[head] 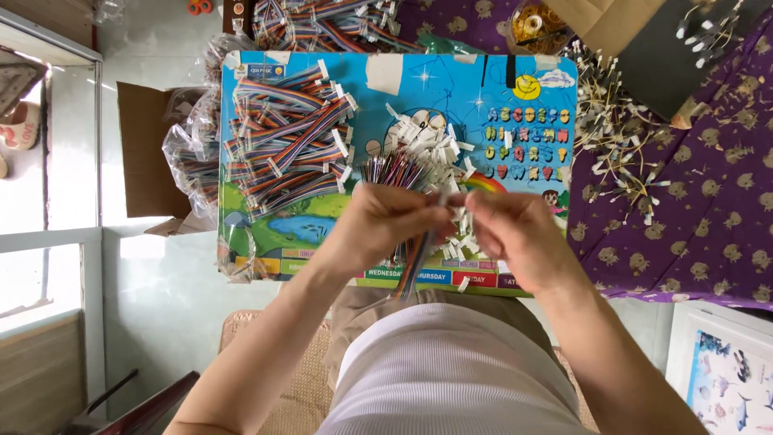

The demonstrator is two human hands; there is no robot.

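My left hand (380,225) and my right hand (509,229) meet over the middle of a colourful picture board (483,89) on my lap. Between their fingertips they pinch a rainbow ribbon cable (415,262) that hangs down toward my body, with a small white connector at the top. A fanned bundle of loose multicoloured cables (394,171) lies just beyond my left hand. Beside it sits a heap of small white connectors (431,138).
A large pile of finished rainbow cables (286,141) covers the board's left part, with bagged cables (189,161) further left and more cables (322,24) beyond the board. Loose wire pieces with white ends (616,137) lie on a purple patterned cloth (708,225) at right.
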